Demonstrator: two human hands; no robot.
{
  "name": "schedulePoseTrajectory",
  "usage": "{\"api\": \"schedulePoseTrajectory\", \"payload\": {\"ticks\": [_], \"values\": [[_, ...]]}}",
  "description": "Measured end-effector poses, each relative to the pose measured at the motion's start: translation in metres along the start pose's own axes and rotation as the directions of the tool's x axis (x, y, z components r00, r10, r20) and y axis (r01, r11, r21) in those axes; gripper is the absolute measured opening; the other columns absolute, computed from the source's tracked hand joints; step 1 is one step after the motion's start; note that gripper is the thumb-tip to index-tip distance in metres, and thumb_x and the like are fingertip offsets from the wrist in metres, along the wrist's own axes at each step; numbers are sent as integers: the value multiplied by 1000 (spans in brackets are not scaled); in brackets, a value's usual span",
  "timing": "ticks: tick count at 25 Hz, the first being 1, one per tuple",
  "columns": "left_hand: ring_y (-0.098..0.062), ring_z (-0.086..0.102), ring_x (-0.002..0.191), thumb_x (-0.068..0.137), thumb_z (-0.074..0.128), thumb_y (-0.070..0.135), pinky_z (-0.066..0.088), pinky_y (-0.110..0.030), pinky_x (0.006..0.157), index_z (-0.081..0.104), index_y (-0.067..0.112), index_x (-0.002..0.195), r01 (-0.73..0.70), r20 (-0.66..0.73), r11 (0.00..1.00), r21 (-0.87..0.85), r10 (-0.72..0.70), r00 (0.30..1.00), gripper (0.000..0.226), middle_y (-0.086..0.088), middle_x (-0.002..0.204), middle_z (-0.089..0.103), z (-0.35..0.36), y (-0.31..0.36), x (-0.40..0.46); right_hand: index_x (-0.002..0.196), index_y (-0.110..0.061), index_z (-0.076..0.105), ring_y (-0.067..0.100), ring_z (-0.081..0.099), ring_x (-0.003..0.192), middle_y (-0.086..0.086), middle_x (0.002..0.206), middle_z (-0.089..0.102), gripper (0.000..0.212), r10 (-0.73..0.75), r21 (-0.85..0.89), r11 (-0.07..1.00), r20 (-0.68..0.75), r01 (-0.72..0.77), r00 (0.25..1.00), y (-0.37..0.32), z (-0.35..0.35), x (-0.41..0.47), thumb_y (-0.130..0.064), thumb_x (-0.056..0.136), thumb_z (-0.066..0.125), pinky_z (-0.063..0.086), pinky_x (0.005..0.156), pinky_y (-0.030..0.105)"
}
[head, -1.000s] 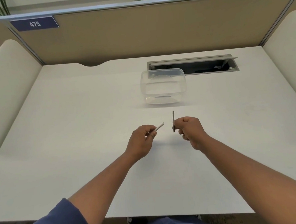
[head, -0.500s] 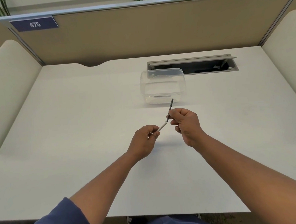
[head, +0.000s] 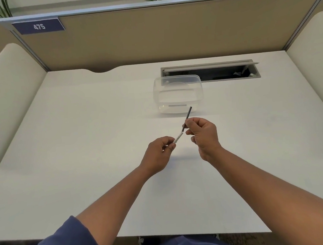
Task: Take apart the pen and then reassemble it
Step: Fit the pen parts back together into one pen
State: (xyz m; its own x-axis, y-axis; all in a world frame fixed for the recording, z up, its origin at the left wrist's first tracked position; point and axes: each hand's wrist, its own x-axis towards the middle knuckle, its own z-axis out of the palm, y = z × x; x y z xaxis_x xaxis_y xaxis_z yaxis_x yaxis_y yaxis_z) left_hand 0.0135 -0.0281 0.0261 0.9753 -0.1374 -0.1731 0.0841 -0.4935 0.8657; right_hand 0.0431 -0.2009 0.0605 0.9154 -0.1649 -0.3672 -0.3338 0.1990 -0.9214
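Observation:
My left hand (head: 159, 154) pinches a short white pen barrel (head: 178, 137) that points up and to the right. My right hand (head: 203, 133) grips a thin dark refill (head: 188, 114) between thumb and fingers. The refill slants from upper right to lower left, in line with the barrel. Its lower end meets the barrel's open tip; how far it sits inside I cannot tell. Both hands hover over the middle of the white desk (head: 82, 146).
A clear plastic container (head: 178, 94) stands just beyond the hands. Behind it is an open cable slot (head: 210, 72) in the desk. Tan partition walls close the back, with cream panels at both sides.
The right hand tilted the refill from upright to slanted and brought its lower end to the barrel tip. The left hand stayed almost in place.

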Motion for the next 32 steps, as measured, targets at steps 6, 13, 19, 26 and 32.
{"api": "schedulePoseTrajectory", "payload": {"ticks": [6, 13, 19, 26, 32], "values": [[1, 47, 59, 100, 61, 21, 37, -9, 58, 70, 20, 97, 14, 4, 1000, -28, -13, 1000, 10, 27, 62, 56, 1, 3, -1, 81, -15, 71, 8, 60, 63, 4, 83, 73, 10, -52, -6, 999, -6, 52, 999, 2, 1, -2, -16, 91, 70, 45, 58, 16], [-6, 48, 67, 100, 60, 24, 41, -17, 63, 70, 23, 97, 12, -2, 1000, -20, -12, 1000, 11, 11, 77, 62, -2, 5, 3, 79, -6, 68, 16, 53, 67, 12, 78, 66, 10, -115, -89, 989, 30, 117, 993, 6, -2, -1, -8, 89, 68, 42, 54, 15], [-7, 47, 67, 101, 59, 24, 41, -19, 64, 70, 21, 97, 14, -6, 1000, -20, -14, 1000, 12, 10, 77, 61, -4, 4, 8, 92, -9, 71, 17, 52, 70, 7, 78, 61, 6, -95, -141, 984, 127, 113, 987, 11, -8, -1, -6, 88, 69, 44, 56, 17], [-11, 47, 69, 101, 59, 24, 43, -26, 67, 70, 21, 97, 31, -1, 999, -25, -31, 1000, 12, 8, 78, 61, -3, 3, 10, 96, -12, 73, 16, 53, 72, 4, 79, 61, 14, -172, -150, 971, 95, 185, 981, 12, -11, 4, -2, 88, 66, 49, 67, 23], [-12, 49, 71, 101, 59, 23, 44, -28, 68, 70, 19, 97, 34, -2, 999, -28, -34, 999, 12, -3, 82, 66, -2, 3, 12, 95, -17, 77, 12, 46, 62, -5, 74, 64, 18, -179, -237, 948, 158, 214, 971, 17, -9, 3, -4, 89, 65, 45, 60, 19]]}}
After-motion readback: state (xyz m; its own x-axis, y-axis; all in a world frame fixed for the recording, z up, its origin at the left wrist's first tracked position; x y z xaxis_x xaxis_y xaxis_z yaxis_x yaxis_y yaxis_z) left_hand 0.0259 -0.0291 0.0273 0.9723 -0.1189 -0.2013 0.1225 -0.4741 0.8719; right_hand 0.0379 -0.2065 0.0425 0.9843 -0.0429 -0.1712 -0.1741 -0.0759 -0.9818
